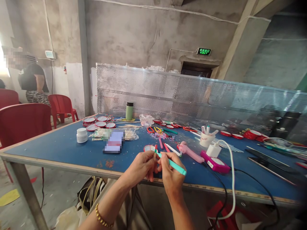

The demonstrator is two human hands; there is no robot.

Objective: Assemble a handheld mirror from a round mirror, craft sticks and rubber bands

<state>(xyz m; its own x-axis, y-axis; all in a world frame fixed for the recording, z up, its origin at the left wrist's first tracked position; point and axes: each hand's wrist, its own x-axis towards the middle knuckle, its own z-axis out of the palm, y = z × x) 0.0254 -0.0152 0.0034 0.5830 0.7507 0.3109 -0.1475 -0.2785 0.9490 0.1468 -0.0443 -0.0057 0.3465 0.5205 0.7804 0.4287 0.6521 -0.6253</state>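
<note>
Pen meets stick: the left hand point(140, 167) pinches a thin stick point(154, 152) upright above the blue table's point(67, 147) near edge. The right hand point(171, 174) is closed around a teal pen point(174, 164), tip at the stick. Bracing hand against hand and pressing lightly probably works best.

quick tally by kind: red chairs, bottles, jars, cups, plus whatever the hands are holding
red chairs: 3
green bottle: 1
white jar: 1
white cup: 1
teal pen, in right hand: 1
thin stick, in left hand: 1
total: 8
</note>
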